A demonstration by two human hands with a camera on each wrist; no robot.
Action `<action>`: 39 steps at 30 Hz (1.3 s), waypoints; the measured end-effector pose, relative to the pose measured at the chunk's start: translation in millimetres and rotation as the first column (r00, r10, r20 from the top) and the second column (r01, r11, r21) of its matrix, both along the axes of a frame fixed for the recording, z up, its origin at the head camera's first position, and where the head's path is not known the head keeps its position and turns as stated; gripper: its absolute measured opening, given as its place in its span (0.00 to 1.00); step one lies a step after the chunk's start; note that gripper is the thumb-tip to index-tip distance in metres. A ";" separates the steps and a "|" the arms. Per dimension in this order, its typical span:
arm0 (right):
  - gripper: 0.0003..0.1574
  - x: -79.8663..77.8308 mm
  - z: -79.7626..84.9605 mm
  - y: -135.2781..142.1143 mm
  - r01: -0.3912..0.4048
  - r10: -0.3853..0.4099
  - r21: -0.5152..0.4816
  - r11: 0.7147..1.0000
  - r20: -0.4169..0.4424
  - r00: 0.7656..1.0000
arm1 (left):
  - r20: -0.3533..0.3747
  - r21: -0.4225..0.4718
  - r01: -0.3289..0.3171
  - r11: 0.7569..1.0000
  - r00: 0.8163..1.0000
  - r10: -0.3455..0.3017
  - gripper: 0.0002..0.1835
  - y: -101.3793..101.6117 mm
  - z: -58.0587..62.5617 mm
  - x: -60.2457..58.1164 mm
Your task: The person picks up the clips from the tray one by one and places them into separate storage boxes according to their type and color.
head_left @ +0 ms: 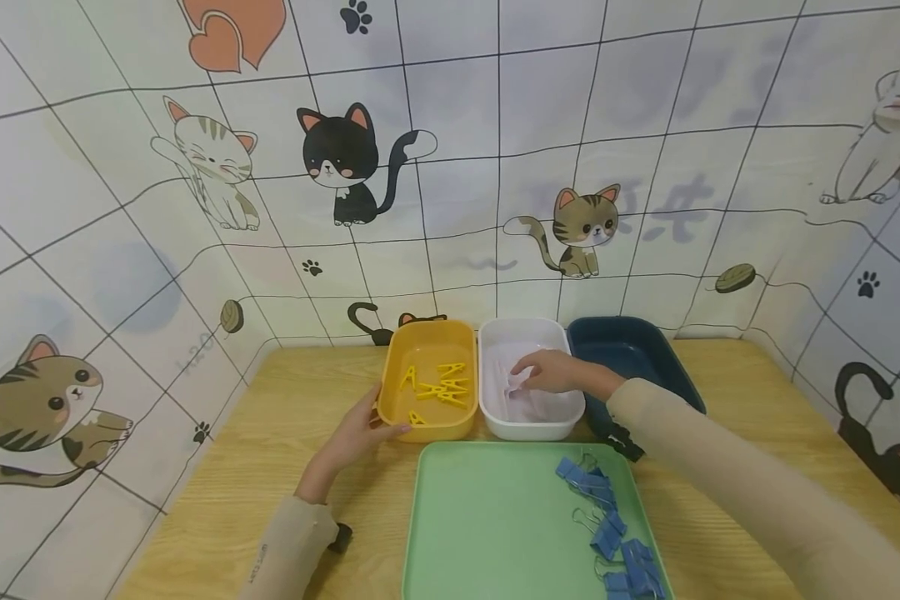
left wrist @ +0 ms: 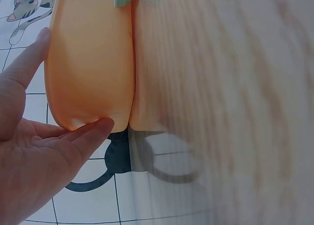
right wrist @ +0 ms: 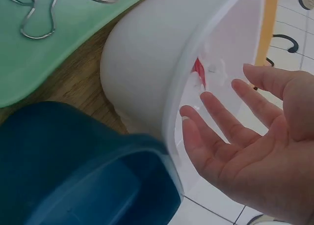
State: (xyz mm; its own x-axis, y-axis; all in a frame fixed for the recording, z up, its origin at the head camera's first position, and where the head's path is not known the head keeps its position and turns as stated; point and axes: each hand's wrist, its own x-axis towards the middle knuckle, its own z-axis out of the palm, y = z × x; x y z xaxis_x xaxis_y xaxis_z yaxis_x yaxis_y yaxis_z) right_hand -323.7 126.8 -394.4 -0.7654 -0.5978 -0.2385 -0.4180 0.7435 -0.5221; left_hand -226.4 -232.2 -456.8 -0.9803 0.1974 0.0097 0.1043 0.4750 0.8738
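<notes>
One yellow tub [head_left: 431,433] with yellow clips [head_left: 454,400] in it stands at the far side of the table [head_left: 300,392], and the left hand [head_left: 356,432] holds its near left corner. Just to the right, the right hand [head_left: 549,372] is in the white tub [head_left: 532,431], its fingers loose and apart with nothing in them. A dark blue tub [head_left: 637,346] is next, and blue clips [head_left: 609,535] lie on the near green tray [head_left: 487,517].

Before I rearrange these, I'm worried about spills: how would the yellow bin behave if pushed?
The yellow bin looks like smooth plastic, so it'd probably slide easily. Low and long, it seems unlikely to tip. The yellow clips lie loose inside, so they might shift.
</notes>
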 end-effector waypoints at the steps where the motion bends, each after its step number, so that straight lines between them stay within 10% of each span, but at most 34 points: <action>1: 0.22 2.2 1.3 2.8 0.002 -0.002 -0.020 1.000 0.002 1.000 | 0.000 0.000 0.002 1.000 1.000 -0.002 0.51 -0.2 0.2 0.4; 14: 0.23 43.6 11.2 41.7 0.002 -0.022 -0.276 0.961 -0.069 0.997 | -0.028 -0.003 0.016 1.000 0.999 -0.016 0.49 -1.6 -0.9 -0.7; 28: 0.20 96.0 -0.5 77.5 0.036 -0.094 -0.322 0.946 -0.168 0.981 | -0.032 0.012 0.043 0.999 0.999 -0.042 0.48 -2.0 -1.1 -2.8; 39: 0.21 124.3 -19.0 96.1 0.038 -0.078 -0.392 0.919 -0.085 0.993 | -0.031 0.018 0.041 0.999 0.999 -0.041 0.48 -2.5 -3.4 -3.8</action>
State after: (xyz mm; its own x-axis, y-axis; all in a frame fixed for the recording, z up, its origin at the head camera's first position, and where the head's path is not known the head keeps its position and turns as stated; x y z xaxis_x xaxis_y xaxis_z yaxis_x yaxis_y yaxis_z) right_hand -199.4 223.0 -413.4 -0.8090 -0.5822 0.0811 -0.4438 0.5144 -0.7338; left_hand -230.2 -234.7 -460.2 -0.9706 0.2368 0.0441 0.1505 0.4534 0.8785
